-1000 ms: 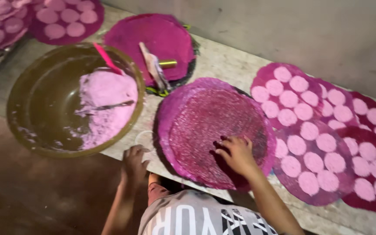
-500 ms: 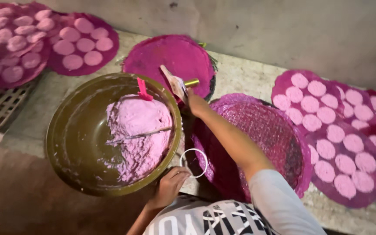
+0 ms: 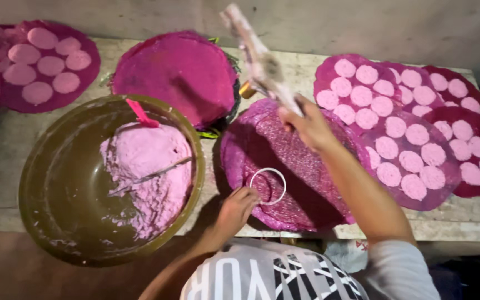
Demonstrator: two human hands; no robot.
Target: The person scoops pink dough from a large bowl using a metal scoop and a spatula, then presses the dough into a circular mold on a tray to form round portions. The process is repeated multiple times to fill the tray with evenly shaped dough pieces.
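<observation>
Half a second ago the right hand (image 3: 306, 123) was reaching over to the far mat for the flat paddle (image 3: 259, 58); now it has lifted the tool clear, and it stands tilted above the middle mat with its tip blurred near the top edge of the view. That hand's fingers are wrapped tight round the lower end of the paddle.

Nearest the person, the left hand (image 3: 237, 208) lies at the near edge of the bare woven mat (image 3: 301, 183), fingers curled, its tips touching a thin white ring (image 3: 268, 186) that lies flat on the purple weave. Whether it pinches the ring or only steadies it cannot be told.

Left of that mat sits a wide olive bowl (image 3: 51, 189) on the pale table (image 3: 473, 219), holding a heap of pink dough (image 3: 148, 166) with a pink scraper (image 3: 141, 114) stuck upright at its far side.

To the right, two overlapping mats carry rows of pink discs (image 3: 395, 147), flat and set close together without touching.

Farther back lies another bare purple mat (image 3: 176, 72), and at the far left more mats with larger pink rounds (image 3: 43, 61).
</observation>
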